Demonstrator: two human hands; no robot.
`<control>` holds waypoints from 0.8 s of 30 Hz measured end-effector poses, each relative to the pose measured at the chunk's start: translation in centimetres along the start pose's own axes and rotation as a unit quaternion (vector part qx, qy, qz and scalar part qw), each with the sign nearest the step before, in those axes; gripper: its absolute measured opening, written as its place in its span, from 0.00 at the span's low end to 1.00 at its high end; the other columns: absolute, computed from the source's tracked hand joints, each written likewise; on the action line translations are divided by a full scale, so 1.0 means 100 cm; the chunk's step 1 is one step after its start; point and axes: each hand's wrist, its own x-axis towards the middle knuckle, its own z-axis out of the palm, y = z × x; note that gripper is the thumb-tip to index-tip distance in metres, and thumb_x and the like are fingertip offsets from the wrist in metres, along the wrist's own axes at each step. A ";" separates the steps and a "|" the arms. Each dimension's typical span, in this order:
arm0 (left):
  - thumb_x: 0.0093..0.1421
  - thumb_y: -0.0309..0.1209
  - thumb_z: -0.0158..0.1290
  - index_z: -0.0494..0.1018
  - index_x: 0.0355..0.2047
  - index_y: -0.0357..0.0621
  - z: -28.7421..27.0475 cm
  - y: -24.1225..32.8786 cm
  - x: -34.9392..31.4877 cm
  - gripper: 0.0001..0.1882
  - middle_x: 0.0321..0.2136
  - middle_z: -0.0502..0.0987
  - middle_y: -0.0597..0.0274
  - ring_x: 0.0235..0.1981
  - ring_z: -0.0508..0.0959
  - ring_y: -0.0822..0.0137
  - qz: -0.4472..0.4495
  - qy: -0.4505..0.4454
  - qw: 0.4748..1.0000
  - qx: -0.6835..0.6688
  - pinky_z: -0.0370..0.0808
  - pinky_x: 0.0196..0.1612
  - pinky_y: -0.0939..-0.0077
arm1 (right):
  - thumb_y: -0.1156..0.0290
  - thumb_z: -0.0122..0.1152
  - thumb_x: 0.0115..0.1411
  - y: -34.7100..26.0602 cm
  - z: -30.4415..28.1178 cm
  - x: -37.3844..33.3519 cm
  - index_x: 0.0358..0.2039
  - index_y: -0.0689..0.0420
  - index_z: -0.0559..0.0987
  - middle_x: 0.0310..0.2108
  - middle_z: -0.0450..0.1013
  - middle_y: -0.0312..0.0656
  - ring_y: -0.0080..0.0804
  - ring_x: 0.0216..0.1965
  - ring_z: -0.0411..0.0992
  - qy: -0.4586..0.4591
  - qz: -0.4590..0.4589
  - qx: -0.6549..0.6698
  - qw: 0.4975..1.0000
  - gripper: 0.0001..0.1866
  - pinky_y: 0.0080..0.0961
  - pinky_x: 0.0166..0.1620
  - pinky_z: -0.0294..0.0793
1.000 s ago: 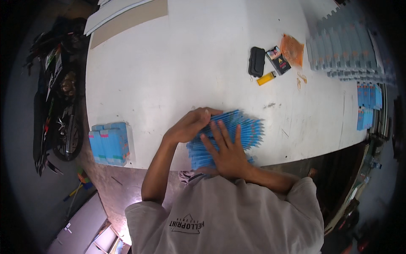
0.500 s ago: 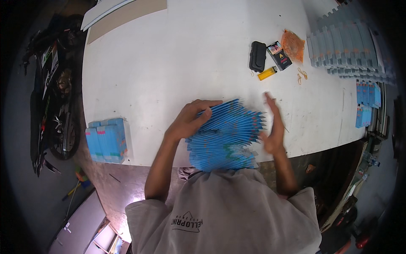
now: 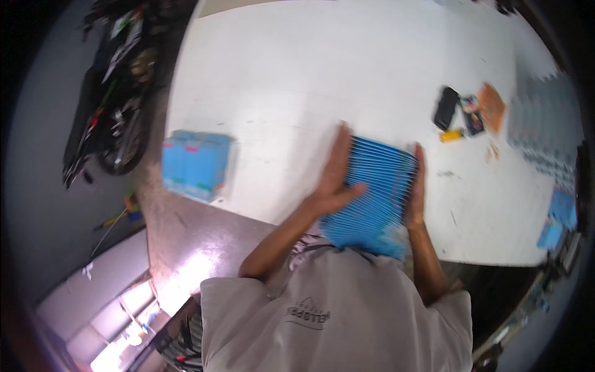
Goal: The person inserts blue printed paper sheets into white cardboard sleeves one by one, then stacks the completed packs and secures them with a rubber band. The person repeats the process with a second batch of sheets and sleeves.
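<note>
A row of thin blue folded card pieces [image 3: 379, 180] lies at the table's near edge, close to my body, its edges lined up like pleats. Flat along the left side of this row rests my left hand [image 3: 336, 177], fingers stretched out and thumb reaching over the top. On the opposite side my right hand [image 3: 417, 189] stands on edge, its fingers straight against the row. The stack sits between both palms. Its near end is blurred and partly meets my shirt.
Blue bundles [image 3: 195, 164] stand at the table's left edge. At the right lie a black case [image 3: 446, 108], a yellow lighter [image 3: 452, 135], a small dark box [image 3: 473, 118] and an orange bag [image 3: 491, 106]. Grey-blue stacks [image 3: 542, 118] line the far right. A motorcycle [image 3: 118, 105] stands left.
My right hand has closed in from apart onto the row's right side. My left hand has shifted flat along the left side. The fanned pieces are now straighter, and the view has turned.
</note>
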 end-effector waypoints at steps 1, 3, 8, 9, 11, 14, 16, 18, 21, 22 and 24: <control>0.69 0.50 0.53 0.37 0.78 0.34 -0.006 -0.009 0.003 0.52 0.78 0.36 0.38 0.79 0.39 0.42 -0.003 -0.004 1.000 -0.018 0.40 0.78 0.51 | 0.23 0.42 0.63 -0.008 0.004 0.002 0.76 0.67 0.49 0.77 0.46 0.60 0.51 0.78 0.43 0.002 -0.004 -0.011 1.000 0.62 0.48 0.77 0.41; 0.67 0.61 0.49 0.39 0.77 0.32 -0.019 0.007 0.007 0.56 0.78 0.36 0.38 0.79 0.35 0.42 -0.072 -0.014 0.978 -0.196 0.37 0.78 0.50 | 0.22 0.43 0.62 -0.015 0.005 0.016 0.77 0.68 0.46 0.79 0.40 0.60 0.52 0.79 0.39 -0.010 -0.033 -0.014 0.999 0.63 0.49 0.78 0.38; 0.66 0.63 0.46 0.38 0.77 0.33 -0.015 -0.003 0.012 0.57 0.78 0.35 0.36 0.79 0.36 0.42 -0.043 -0.020 0.996 -0.077 0.36 0.78 0.48 | 0.19 0.41 0.60 -0.023 0.008 0.017 0.77 0.67 0.40 0.80 0.37 0.56 0.47 0.80 0.37 -0.025 -0.010 0.014 1.000 0.66 0.43 0.78 0.37; 0.66 0.62 0.47 0.37 0.77 0.33 -0.024 0.001 0.009 0.56 0.78 0.34 0.36 0.79 0.35 0.42 -0.062 -0.053 0.990 -0.113 0.36 0.77 0.47 | 0.19 0.41 0.60 -0.025 0.009 0.015 0.77 0.66 0.39 0.80 0.36 0.55 0.46 0.80 0.37 -0.029 -0.004 0.026 0.999 0.67 0.42 0.78 0.37; 0.66 0.59 0.48 0.39 0.77 0.32 -0.007 -0.010 0.007 0.55 0.78 0.35 0.35 0.79 0.38 0.41 -0.023 -0.013 0.998 -0.057 0.38 0.77 0.45 | 0.20 0.39 0.61 -0.008 0.025 0.007 0.77 0.67 0.42 0.79 0.38 0.56 0.48 0.80 0.37 0.037 -0.014 -0.041 0.998 0.66 0.44 0.78 0.37; 0.62 0.54 0.51 0.42 0.77 0.31 -0.005 0.016 -0.002 0.54 0.77 0.39 0.33 0.79 0.41 0.39 -0.066 -0.017 0.995 -0.072 0.41 0.76 0.43 | 0.18 0.37 0.60 -0.011 0.020 -0.014 0.77 0.66 0.45 0.79 0.38 0.57 0.51 0.80 0.37 0.009 0.019 -0.059 0.998 0.66 0.48 0.78 0.36; 0.60 0.54 0.53 0.41 0.77 0.31 -0.029 0.008 -0.031 0.57 0.77 0.38 0.32 0.78 0.41 0.37 -0.071 -0.127 0.988 -0.044 0.42 0.76 0.41 | 0.15 0.37 0.58 -0.014 0.005 -0.037 0.77 0.66 0.45 0.80 0.36 0.58 0.53 0.80 0.35 -0.060 0.016 -0.039 0.997 0.68 0.51 0.78 0.35; 0.58 0.59 0.54 0.40 0.77 0.31 -0.032 0.001 -0.050 0.61 0.77 0.38 0.31 0.78 0.41 0.34 -0.054 -0.173 0.983 -0.006 0.43 0.76 0.40 | 0.21 0.42 0.61 -0.010 -0.009 -0.069 0.77 0.67 0.47 0.79 0.39 0.60 0.54 0.80 0.37 -0.113 -0.026 -0.085 0.990 0.64 0.52 0.78 0.36; 0.55 0.67 0.55 0.38 0.77 0.31 0.004 0.019 -0.067 0.67 0.76 0.39 0.30 0.77 0.41 0.33 -0.040 -0.082 0.996 0.012 0.44 0.75 0.39 | 0.23 0.48 0.60 -0.002 0.029 -0.093 0.77 0.69 0.44 0.78 0.40 0.61 0.54 0.79 0.41 -0.050 -0.067 0.006 0.996 0.66 0.51 0.77 0.40; 0.55 0.72 0.52 0.36 0.76 0.30 0.018 0.018 -0.066 0.69 0.76 0.39 0.30 0.77 0.42 0.33 -0.036 -0.044 0.998 -0.006 0.43 0.75 0.39 | 0.23 0.50 0.60 -0.013 0.051 -0.083 0.77 0.69 0.42 0.78 0.39 0.60 0.54 0.78 0.41 0.006 -0.073 0.081 0.994 0.67 0.51 0.77 0.41; 0.56 0.73 0.51 0.35 0.76 0.29 0.025 0.034 -0.059 0.69 0.77 0.39 0.31 0.77 0.41 0.33 -0.054 -0.027 0.998 -0.026 0.42 0.76 0.40 | 0.23 0.52 0.59 -0.008 0.057 -0.069 0.77 0.68 0.40 0.78 0.37 0.60 0.53 0.77 0.43 0.100 -0.157 0.135 0.973 0.68 0.48 0.76 0.42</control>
